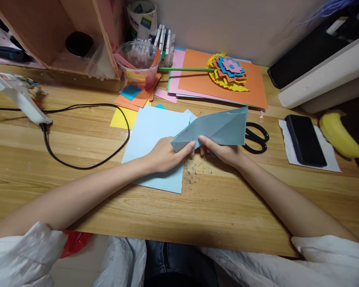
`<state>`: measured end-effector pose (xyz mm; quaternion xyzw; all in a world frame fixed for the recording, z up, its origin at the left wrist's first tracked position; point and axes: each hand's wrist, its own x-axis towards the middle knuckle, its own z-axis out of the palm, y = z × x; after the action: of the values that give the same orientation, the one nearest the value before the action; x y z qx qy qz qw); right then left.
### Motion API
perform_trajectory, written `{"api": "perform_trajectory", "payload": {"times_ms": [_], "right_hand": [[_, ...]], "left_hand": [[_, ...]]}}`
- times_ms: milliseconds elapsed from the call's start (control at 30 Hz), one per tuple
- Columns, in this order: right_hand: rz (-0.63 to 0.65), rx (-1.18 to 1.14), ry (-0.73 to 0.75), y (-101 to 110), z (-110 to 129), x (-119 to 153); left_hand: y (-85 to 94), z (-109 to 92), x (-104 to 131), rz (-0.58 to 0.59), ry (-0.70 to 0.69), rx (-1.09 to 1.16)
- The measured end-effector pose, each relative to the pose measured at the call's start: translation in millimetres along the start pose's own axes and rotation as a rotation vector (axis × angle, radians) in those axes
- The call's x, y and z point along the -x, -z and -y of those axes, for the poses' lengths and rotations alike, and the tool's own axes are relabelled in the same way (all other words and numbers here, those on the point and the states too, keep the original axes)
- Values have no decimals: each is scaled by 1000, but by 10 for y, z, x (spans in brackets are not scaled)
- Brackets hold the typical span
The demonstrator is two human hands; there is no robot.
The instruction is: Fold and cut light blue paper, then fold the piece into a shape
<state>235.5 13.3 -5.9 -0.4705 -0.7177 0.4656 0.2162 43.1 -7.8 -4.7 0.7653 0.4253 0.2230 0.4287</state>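
Between my hands is a folded sheet of light blue paper (221,125), raised a little over the table and tilted. My left hand (169,153) pinches its lower left corner, thumb on the near face. Along the bottom edge, the thumb of my right hand (219,151) presses the paper; its other fingers are mostly hidden behind. A flat light blue sheet (152,127) lies on the table under my left hand. Just right of the folded paper, black scissor handles (257,137) stick out; the blades are hidden.
A layered paper flower (229,67) with a green stem rests on orange and pink sheets (194,83). Behind are a clear plastic cup (140,75) and several markers (164,40). A phone (305,139) and banana (339,133) lie right; a black cable (86,168) loops left.
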Motion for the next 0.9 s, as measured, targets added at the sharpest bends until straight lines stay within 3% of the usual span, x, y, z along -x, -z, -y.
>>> {"api": "perform_trajectory", "payload": {"times_ms": [900], "right_hand": [[15,20,47,16,-34,-1]], "left_hand": [[-3,-3,-10,-2,-1,0]]}}
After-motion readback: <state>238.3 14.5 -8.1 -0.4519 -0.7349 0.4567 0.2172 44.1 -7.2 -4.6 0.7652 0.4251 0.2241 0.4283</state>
